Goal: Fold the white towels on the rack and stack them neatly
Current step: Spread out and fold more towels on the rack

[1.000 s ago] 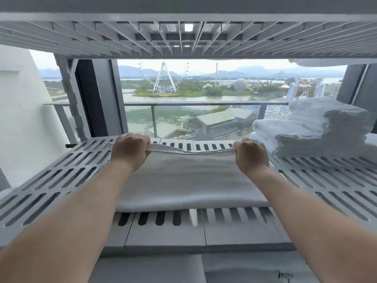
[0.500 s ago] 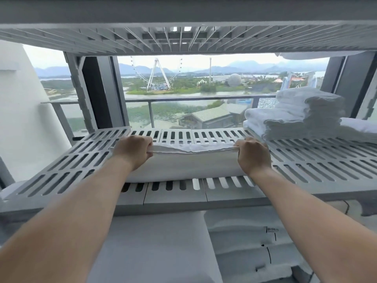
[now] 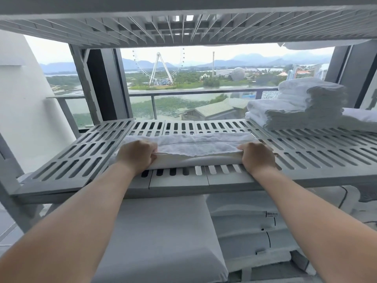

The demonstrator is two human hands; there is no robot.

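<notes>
A white towel lies folded into a long narrow band on the grey slatted rack shelf, near its front edge. My left hand grips the towel's left end, fingers curled round the fold. At the opposite end my right hand grips it the same way. A stack of folded white towels stands at the shelf's far right, apart from both hands.
A second slatted shelf hangs close overhead. Below the rack shelf lie white pillows or linen and stacked folded linen. Behind the rack is a glass balcony rail and a window frame.
Both hands drew the towel's far edge toward me and over, so the towel went from a wide flat sheet to a narrow band. The head view also dropped lower.
</notes>
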